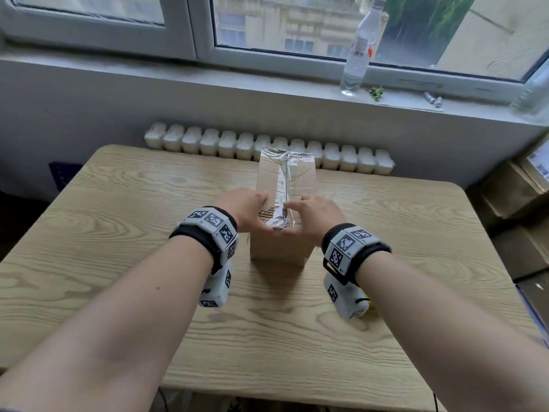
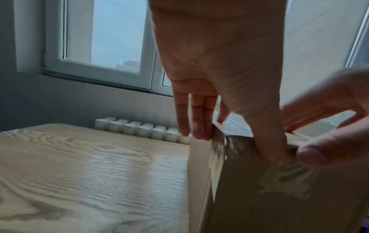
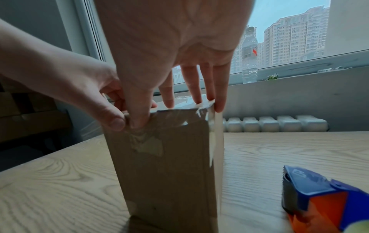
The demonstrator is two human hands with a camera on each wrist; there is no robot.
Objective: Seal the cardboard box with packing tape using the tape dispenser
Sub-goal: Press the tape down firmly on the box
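A narrow cardboard box [image 1: 279, 249] stands on the wooden table [image 1: 118, 233], with a strip of clear packing tape [image 1: 282, 179] along its top. My left hand [image 1: 267, 214] and right hand [image 1: 285, 218] both rest on its near top edge. Straight fingers lie on the top, and both thumbs press the tape end [image 3: 147, 143] onto the near face [image 3: 163, 173]. The left thumb [image 2: 269, 154] shows on that face. The blue and orange tape dispenser [image 3: 323, 200] lies on the table to the right of the box, held by neither hand.
A radiator [image 1: 267, 147] runs behind the table's far edge. A clear plastic bottle [image 1: 359, 52] stands on the windowsill. Stacked cardboard boxes [image 1: 517, 203] sit off the table's right side. Bare tabletop lies to the left of the box and in front of it.
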